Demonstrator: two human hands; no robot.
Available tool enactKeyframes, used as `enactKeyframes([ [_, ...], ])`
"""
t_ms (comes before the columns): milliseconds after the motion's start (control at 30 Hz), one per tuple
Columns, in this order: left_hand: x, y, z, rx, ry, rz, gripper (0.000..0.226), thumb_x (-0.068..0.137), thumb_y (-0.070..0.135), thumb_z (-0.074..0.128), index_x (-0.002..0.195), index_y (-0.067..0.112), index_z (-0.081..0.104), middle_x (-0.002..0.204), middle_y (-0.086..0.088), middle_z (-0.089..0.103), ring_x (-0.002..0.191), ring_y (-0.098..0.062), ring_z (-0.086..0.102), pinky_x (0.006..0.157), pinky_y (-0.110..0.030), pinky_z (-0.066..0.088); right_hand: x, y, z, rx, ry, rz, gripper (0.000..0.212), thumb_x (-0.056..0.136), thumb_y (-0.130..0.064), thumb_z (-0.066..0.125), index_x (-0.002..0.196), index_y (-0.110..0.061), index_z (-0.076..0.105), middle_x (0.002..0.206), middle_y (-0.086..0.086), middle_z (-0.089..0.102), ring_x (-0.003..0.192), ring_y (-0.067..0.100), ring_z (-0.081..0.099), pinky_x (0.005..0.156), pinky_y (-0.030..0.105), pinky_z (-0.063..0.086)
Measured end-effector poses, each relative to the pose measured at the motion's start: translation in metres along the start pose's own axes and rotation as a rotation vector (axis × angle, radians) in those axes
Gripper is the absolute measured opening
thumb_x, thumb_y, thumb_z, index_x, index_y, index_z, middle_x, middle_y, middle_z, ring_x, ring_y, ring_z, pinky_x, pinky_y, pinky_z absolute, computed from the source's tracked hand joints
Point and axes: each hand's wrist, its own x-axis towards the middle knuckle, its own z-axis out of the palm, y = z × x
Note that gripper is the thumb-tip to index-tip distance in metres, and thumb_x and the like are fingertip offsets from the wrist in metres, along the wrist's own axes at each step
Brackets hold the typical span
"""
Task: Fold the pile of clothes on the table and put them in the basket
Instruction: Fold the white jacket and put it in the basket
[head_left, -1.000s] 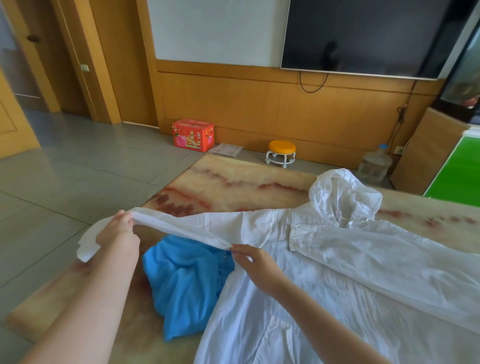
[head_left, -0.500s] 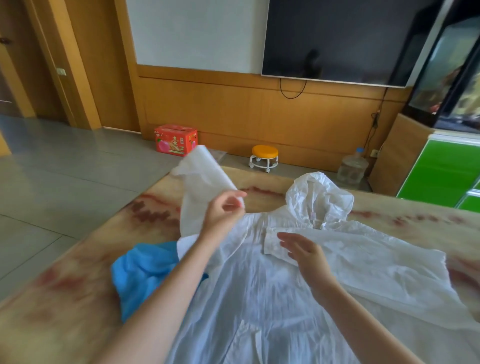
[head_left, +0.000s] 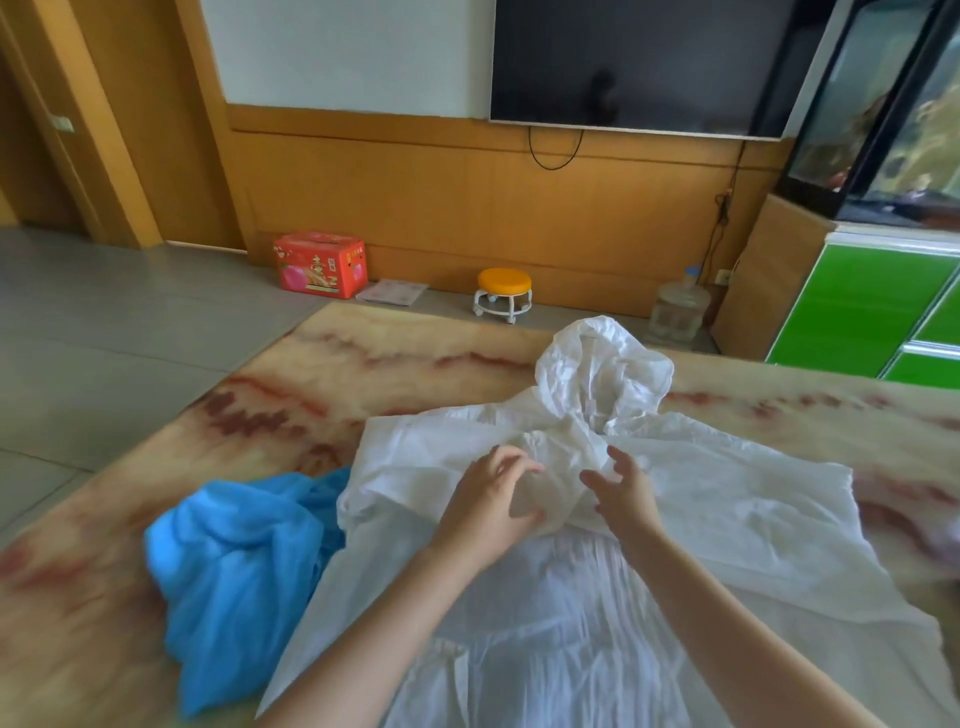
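Okay, the white hooded jacket (head_left: 571, 597) is spread flat on the table (head_left: 389, 358), front up, hood (head_left: 602, 374) puffed at its far end. Both my hands are over the jacket's chest, just below that hood. My right hand (head_left: 623, 493) is wide, fingers spread and relaxed, holding nothing, hovering right over the cloth. My left hand (head_left: 488, 501) is curved, fingers arched above the thumb with white fabric showing between them; I can't tell whether I'm pinching the cuff or only cupping the air over it.

Where am I with this? Early, I'd say. The jacket's left sleeve (head_left: 415, 457) lies folded in across its chest, and its right sleeve (head_left: 753, 499) lies crossed in from the other side, so the sleeves look dealt with. The body below them is at full length, running off toward me, not yet doubled up, and the hood is not yet tucked down. So this jacket reads as roughly half folded.

Just beside the jacket's left edge, touching it, sits the blue garment (head_left: 234, 571), a crumpled heap, not yet folded at all. That one is wholly left to do.

And the basket? Nowhere in view, so nothing I can see has gone into it. Left, by my reckoning: flatten the hood, fold the jacket's body, fold the blue one, then carry both over.
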Motion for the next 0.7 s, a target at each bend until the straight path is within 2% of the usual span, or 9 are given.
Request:
enactKeyframes([
  [67,0.003,-0.004,-0.012,0.152,-0.119,-0.133,0.056,0.089,0.048,0.053,0.139,0.025,0.041,0.145,0.007,0.038,0.136,-0.013,0.029,0.115,-0.039,0.017,0.008,-0.003,0.007,-0.269,0.030,-0.110,0.062,0.088,-0.027,0.063,0.143,-0.018,0.037,0.140,0.013,0.039,0.124,0.032,0.039,0.106,0.040,0.032],
  [133,0.001,-0.011,-0.013,0.278,-0.268,-0.187,0.054,0.094,0.051,0.041,0.144,0.030,0.034,0.153,0.006,0.026,0.143,-0.011,0.015,0.115,-0.042,0.005,0.012,-0.009,0.015,-0.366,0.028,-0.159,0.065,0.088,-0.042,0.060,0.144,-0.019,0.037,0.143,0.011,0.036,0.131,0.032,0.030,0.107,0.037,0.025],
  [267,-0.011,-0.020,-0.002,0.354,-0.434,-0.185,0.049,0.098,0.044,0.035,0.144,0.046,0.021,0.159,0.001,0.002,0.146,-0.019,-0.003,0.114,-0.051,-0.004,0.016,-0.018,0.036,-0.670,-0.058,-0.144,0.080,0.078,-0.072,0.050,0.134,-0.015,0.048,0.142,0.012,0.034,0.132,0.030,0.025,0.108,0.035,0.024],
  [367,-0.009,-0.021,0.000,0.356,-0.415,-0.193,0.050,0.096,0.041,0.039,0.144,0.045,0.025,0.159,0.000,0.001,0.146,-0.019,-0.004,0.114,-0.053,-0.006,0.016,-0.018,0.047,-0.869,-0.041,-0.146,0.085,0.071,-0.079,0.049,0.126,-0.013,0.054,0.138,0.007,0.034,0.129,0.028,0.026,0.105,0.034,0.028],
  [433,-0.007,-0.020,-0.002,0.354,-0.381,-0.220,0.049,0.096,0.041,0.041,0.144,0.039,0.030,0.159,-0.001,0.005,0.146,-0.017,-0.004,0.114,-0.054,-0.007,0.017,-0.017,0.051,-0.947,0.003,-0.189,0.069,0.077,-0.063,0.056,0.123,-0.012,0.054,0.132,0.006,0.037,0.125,0.027,0.030,0.101,0.032,0.030],
  [500,-0.005,-0.022,-0.010,0.375,-0.331,-0.262,0.050,0.096,0.044,0.039,0.145,0.036,0.030,0.159,-0.001,0.006,0.146,-0.017,-0.006,0.113,-0.056,-0.009,0.019,-0.018,0.049,-0.951,0.058,-0.249,0.042,0.087,-0.037,0.049,0.117,-0.009,0.059,0.124,0.006,0.047,0.119,0.027,0.037,0.095,0.033,0.034],
  [533,-0.003,-0.024,-0.015,0.417,-0.316,-0.280,0.051,0.096,0.047,0.037,0.145,0.035,0.028,0.159,-0.002,0.005,0.146,-0.019,-0.007,0.112,-0.058,-0.011,0.020,-0.020,0.045,-0.904,0.085,-0.269,0.035,0.088,-0.027,0.045,0.111,-0.006,0.062,0.120,0.008,0.052,0.115,0.028,0.041,0.092,0.035,0.036],
  [633,0.000,-0.030,-0.031,0.520,-0.333,-0.345,0.060,0.095,0.056,0.030,0.149,0.035,0.015,0.159,-0.005,-0.006,0.145,-0.024,-0.013,0.111,-0.059,-0.013,0.019,-0.023,0.012,-0.697,0.226,-0.277,0.028,0.084,-0.011,0.043,0.101,-0.003,0.063,0.108,0.014,0.061,0.101,0.032,0.052,0.079,0.036,0.041],
  [700,0.002,-0.031,-0.035,0.489,-0.360,-0.395,0.065,0.094,0.061,0.028,0.150,0.035,0.008,0.158,-0.006,-0.013,0.144,-0.023,-0.018,0.111,-0.059,-0.012,0.020,-0.017,-0.023,-0.619,0.328,-0.244,0.035,0.080,-0.001,0.044,0.113,-0.008,0.055,0.106,0.015,0.062,0.090,0.032,0.054,0.068,0.034,0.039],
])
